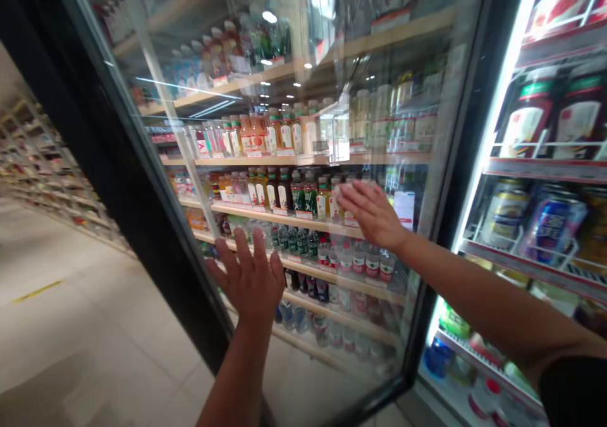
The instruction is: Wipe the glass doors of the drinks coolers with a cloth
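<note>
A tall glass door (455,180) with a black frame stands at an angle away from a lit drinks cooler. My left hand (249,278) is raised at the glass near the left frame, palm forward, fingers spread and nothing in it. Further right and higher, my right hand (372,215) lies flat along the glass with its fingers stretched out. A pale blur sits by its fingertips; whether it is a reflection, I cannot make out. Whether either palm presses on the pane is hidden.
Rows of bottled drinks (284,190) on wooden shelves show in the glass, seen through it or reflected. At right, cooler shelves (545,169) hold bottles and cans (552,224). Left lie a tiled floor (99,300) with a yellow strip (38,291) and blurred store shelving (52,167).
</note>
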Available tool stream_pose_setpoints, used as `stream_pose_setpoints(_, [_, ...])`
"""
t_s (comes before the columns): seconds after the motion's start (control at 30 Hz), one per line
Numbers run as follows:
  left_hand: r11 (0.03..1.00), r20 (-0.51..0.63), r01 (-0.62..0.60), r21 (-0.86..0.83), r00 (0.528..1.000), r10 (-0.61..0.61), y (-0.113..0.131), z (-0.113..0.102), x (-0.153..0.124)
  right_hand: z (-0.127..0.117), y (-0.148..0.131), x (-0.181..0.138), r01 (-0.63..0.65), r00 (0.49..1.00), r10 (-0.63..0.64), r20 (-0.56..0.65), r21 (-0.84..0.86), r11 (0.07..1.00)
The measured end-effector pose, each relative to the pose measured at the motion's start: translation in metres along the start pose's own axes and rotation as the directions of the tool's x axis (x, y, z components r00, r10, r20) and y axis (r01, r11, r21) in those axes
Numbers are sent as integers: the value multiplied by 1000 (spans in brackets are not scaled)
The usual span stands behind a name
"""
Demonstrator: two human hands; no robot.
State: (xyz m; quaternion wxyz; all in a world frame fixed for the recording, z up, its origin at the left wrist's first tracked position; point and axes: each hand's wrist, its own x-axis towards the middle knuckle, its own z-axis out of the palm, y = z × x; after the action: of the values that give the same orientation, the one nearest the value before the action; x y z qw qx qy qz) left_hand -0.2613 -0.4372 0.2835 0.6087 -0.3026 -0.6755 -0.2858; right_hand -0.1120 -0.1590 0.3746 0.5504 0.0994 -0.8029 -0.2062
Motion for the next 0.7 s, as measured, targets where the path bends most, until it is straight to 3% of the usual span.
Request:
stream_pose_setpoints(0.07, [1000,-8,-13,19,1000,14,1,0,1,-6,14,15,-146,981,141,-130,-26,989])
stream_pose_setpoints(0.17, [999,8,-18,33,1000,18,2,0,2,-6,22,26,-368,890,354,-288,3,930])
stream_pose_setpoints(0.23, [1000,15,-4,27,1000,3,3,0,2,1,7,16,-322,914,312,-258,3,947])
stream_pose_setpoints(0.3, [1000,12,1,29,1000,-1,2,0,2,6,-12,2,-115,984,115,-133,9,993])
stream_pose_setpoints(0.37, [999,12,-5,42,1000,5,2,0,2,7,-16,-3,44,998,-43,-37,28,999])
stream_pose_setpoints(0.43, [999,14,-12,53,1000,11,1,1,1,1,2,9,-36,993,38,-114,20,999])
stream_pose_setpoints(0.5, [999,10,2,47,1000,-2,0,1,1,-6,27,30,-200,948,198,-248,18,980])
stream_pose_setpoints(0.57, [999,5,12,39,1000,-12,0,1,0,-10,40,47,-293,910,283,-303,14,956])
stream_pose_setpoints(0.63, [999,-2,9,38,1000,-9,0,1,0,-8,31,52,-262,933,249,-259,-16,965])
stream_pose_setpoints(0.7, [999,-5,-3,38,1000,4,0,1,0,-4,11,48,-106,985,99,-143,-45,993])
